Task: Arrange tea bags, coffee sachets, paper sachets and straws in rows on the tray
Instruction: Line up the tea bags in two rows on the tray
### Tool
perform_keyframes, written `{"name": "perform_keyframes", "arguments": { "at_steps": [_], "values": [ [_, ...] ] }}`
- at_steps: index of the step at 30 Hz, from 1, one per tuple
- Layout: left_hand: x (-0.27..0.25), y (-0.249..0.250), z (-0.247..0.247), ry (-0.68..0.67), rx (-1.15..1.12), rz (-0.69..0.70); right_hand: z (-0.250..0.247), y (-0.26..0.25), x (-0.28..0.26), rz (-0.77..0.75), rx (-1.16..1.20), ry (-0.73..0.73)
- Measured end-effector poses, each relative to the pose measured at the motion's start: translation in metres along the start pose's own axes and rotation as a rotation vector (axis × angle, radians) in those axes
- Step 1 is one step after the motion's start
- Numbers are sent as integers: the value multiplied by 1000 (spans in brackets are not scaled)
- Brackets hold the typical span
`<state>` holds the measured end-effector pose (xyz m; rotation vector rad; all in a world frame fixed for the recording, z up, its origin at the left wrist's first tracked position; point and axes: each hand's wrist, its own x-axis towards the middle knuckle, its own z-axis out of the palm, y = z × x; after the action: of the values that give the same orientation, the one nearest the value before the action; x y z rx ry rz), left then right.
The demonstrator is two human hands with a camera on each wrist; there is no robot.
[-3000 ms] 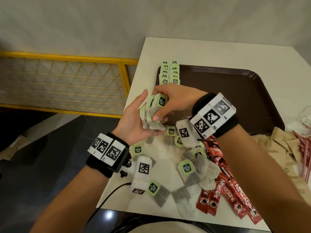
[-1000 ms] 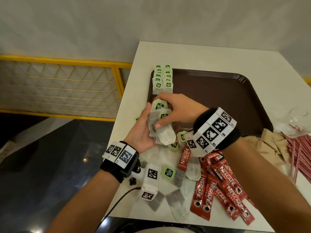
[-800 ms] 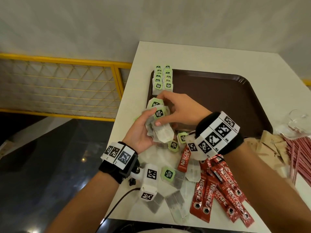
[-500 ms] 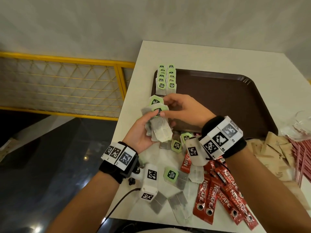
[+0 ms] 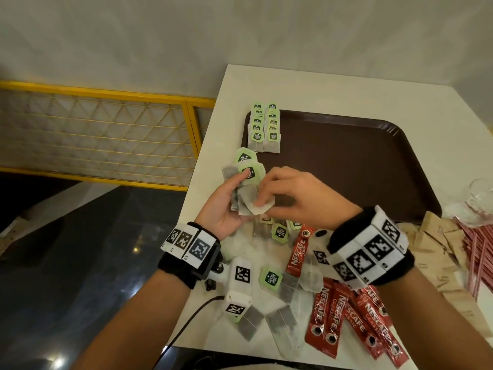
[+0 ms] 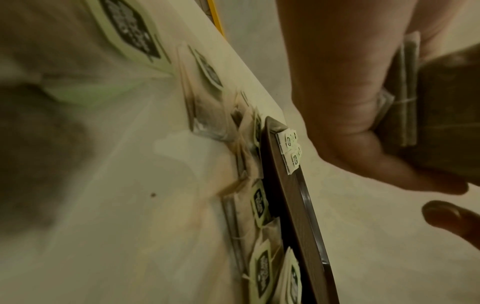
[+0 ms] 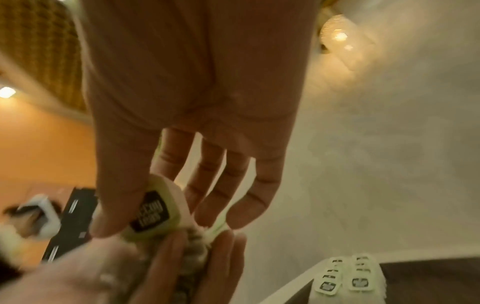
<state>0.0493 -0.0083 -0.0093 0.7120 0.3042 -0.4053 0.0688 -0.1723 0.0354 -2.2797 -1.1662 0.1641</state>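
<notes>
Centrally, a bunch of tea bags (image 5: pixel 246 188) with green tags is held above the bench (image 5: pixel 240 84), just below the brown tray's (image 5: pixel 346 161) left edge. The left hand (image 5: pixel 224 206) cups the bunch, thumb across its front. The right hand (image 5: pixel 296 196) pinches one tea bag of the bunch between thumb and fingers. Two rows of tea bags (image 5: pixel 264 129) lie on the tray's upper-left corner. Loose tea bags (image 5: pixel 277 287) and red Nescafe coffee sachets (image 5: pixel 346 316) lie at lower centre; brown paper sachets (image 5: pixel 437 249) and red straws (image 5: pixel 477 252) lie at right.
</notes>
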Motion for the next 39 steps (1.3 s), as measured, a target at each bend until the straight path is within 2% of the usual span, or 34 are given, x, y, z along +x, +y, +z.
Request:
{"name": "perform_keyframes", "arguments": {
  "at_steps": [3,8,12,15,17,20,24,27,30,32,34,36,39],
  "values": [
    [0,1,-2,0,-23,8,-10,0,-2,111,209,5],
    [-1,0,-4,-10,-24,31,-30,-5,-5,270,690,285],
    [-1,-5,-6,-37,14,75,-26,0,3,391,882,225],
    [-1,-10,-6,-70,35,77,-8,5,11,516,1011,240],
    [-2,-11,-6,-90,51,80,1,5,14,534,1014,250],
    [-3,-11,-8,-115,58,107,6,1,16,460,901,324],
    [-2,-8,-9,-163,35,77,8,2,15,410,800,366],
    [-2,-4,-8,-131,1,18,6,0,10,423,974,341],
    [-1,-5,-2,-96,9,32,9,-1,11,472,1162,325],
    [-1,-8,2,-62,6,31,17,-1,15,531,1076,366],
    [-2,-10,3,-50,21,25,24,-2,18,552,894,431],
    [-2,-11,2,-69,46,21,27,-1,19,516,749,449],
    [-4,-10,1,-95,84,18,25,1,21,468,716,417]
  ]
}}
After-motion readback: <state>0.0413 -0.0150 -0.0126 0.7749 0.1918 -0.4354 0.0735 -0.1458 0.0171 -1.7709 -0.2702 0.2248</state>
